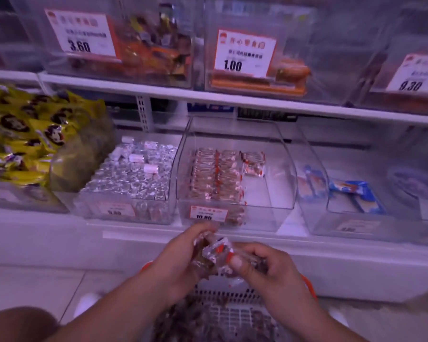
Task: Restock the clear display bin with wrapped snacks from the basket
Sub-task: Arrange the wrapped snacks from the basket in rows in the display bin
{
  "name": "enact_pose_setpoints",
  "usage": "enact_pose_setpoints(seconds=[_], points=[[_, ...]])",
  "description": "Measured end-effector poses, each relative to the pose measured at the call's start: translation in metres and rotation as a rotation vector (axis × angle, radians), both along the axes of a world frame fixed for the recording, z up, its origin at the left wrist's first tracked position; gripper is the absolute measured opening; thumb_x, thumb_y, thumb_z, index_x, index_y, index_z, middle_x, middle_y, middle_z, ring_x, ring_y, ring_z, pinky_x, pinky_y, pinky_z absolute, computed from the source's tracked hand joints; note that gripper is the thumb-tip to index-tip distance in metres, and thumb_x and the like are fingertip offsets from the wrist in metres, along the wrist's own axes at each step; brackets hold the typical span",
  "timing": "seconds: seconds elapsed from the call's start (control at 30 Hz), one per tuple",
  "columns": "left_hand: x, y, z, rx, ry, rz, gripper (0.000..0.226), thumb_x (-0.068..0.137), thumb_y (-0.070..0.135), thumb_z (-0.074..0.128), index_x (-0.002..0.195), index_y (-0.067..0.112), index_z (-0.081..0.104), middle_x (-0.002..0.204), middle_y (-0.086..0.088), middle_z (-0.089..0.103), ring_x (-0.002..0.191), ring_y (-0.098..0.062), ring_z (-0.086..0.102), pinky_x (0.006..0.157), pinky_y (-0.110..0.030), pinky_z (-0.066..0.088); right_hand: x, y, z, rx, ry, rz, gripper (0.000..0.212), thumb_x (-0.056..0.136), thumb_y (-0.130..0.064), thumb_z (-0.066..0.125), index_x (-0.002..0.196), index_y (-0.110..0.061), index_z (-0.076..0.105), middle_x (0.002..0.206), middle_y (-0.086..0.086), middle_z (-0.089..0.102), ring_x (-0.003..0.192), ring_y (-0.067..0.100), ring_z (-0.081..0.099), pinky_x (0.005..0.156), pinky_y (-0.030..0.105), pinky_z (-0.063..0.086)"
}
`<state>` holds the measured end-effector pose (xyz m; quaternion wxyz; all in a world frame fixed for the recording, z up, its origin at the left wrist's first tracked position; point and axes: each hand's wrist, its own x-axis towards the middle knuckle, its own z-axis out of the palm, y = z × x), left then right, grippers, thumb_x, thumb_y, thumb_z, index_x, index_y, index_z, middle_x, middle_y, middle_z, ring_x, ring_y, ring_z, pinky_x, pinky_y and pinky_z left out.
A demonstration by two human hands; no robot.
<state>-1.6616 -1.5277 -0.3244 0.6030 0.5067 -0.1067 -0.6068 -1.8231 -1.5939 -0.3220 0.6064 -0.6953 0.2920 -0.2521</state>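
Observation:
A clear display bin (279,169) stands on the lower shelf straight ahead, with rows of red-and-clear wrapped snacks (215,176) filling its left half and bare floor on its right. Below it, my left hand (181,257) and my right hand (265,265) together grip a bunch of the same wrapped snacks (218,253) just in front of the bin's price tag. Under my hands sits a white slatted basket (235,309) with an orange rim, holding more brown wrapped snacks.
A bin of silver-foil sweets (134,174) stands left of the display bin, and yellow packets (22,134) lie further left. A bin with blue packets (356,193) is on the right. An upper shelf (232,99) carries more bins with price cards.

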Motion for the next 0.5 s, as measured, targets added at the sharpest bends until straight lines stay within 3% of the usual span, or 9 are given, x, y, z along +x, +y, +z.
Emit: enact_pose_setpoints(seconds=[0.1, 0.17, 0.23, 0.27, 0.4, 0.5], points=[[0.000, -0.009, -0.011, 0.064, -0.069, 0.031, 0.030, 0.069, 0.039, 0.071, 0.091, 0.019, 0.069, 0.088, -0.016, 0.062, 0.065, -0.026, 0.057, 0.055, -0.028, 0.042, 0.000, -0.010, -0.008, 0.162, -0.027, -0.031, 0.042, 0.076, -0.044, 0.079, 0.078, -0.003, 0.072, 0.073, 0.003, 0.073, 0.069, 0.007, 0.065, 0.067, 0.016, 0.047], [-0.002, -0.016, -0.019, 0.090, -0.106, 0.076, 0.033, 0.085, 0.040, 0.064, 0.096, 0.010, 0.074, 0.093, -0.023, 0.069, 0.071, -0.035, 0.061, 0.062, -0.034, 0.047, 0.004, -0.019, -0.015, 0.282, -0.027, -0.123, 0.054, 0.075, -0.055, 0.077, 0.075, -0.002, 0.069, 0.075, 0.012, 0.068, 0.072, 0.019, 0.061, 0.073, 0.030, 0.046], [-0.006, -0.022, -0.027, 0.100, -0.120, 0.113, 0.038, 0.088, 0.039, 0.063, 0.104, 0.007, 0.075, 0.105, -0.026, 0.071, 0.087, -0.044, 0.065, 0.077, -0.045, 0.048, 0.011, -0.024, -0.022, 0.314, 0.018, -0.178, 0.054, 0.075, -0.060, 0.070, 0.079, -0.007, 0.073, 0.082, 0.013, 0.074, 0.073, 0.021, 0.066, 0.072, 0.035, 0.049], [-0.010, -0.024, -0.028, 0.072, -0.112, 0.119, 0.038, 0.087, 0.040, 0.063, 0.106, 0.009, 0.075, 0.107, -0.025, 0.072, 0.089, -0.041, 0.067, 0.080, -0.045, 0.050, 0.016, -0.025, -0.025, 0.315, 0.049, -0.189, 0.053, 0.075, -0.062, 0.067, 0.084, -0.010, 0.075, 0.084, 0.012, 0.076, 0.074, 0.021, 0.069, 0.070, 0.035, 0.052], [-0.019, -0.034, -0.033, -0.009, -0.024, 0.165, 0.057, 0.094, 0.059, 0.042, 0.105, 0.014, 0.076, 0.104, -0.016, 0.075, 0.089, -0.031, 0.074, 0.077, -0.043, 0.060, 0.032, -0.022, -0.035, 0.397, 0.086, -0.235, 0.034, 0.089, -0.052, 0.059, 0.090, -0.024, 0.078, 0.086, 0.004, 0.078, 0.080, 0.020, 0.075, 0.064, 0.029, 0.059], [-0.023, -0.036, -0.035, -0.072, -0.110, 0.135, 0.049, 0.087, 0.052, 0.053, 0.120, 0.018, 0.068, 0.111, -0.014, 0.074, 0.104, -0.034, 0.070, 0.092, -0.052, 0.055, 0.038, -0.026, -0.038, 0.372, 0.084, -0.301, 0.035, 0.099, -0.045, 0.047, 0.080, -0.046, 0.077, 0.081, -0.007, 0.078, 0.079, 0.010, 0.075, 0.068, 0.023, 0.059]])
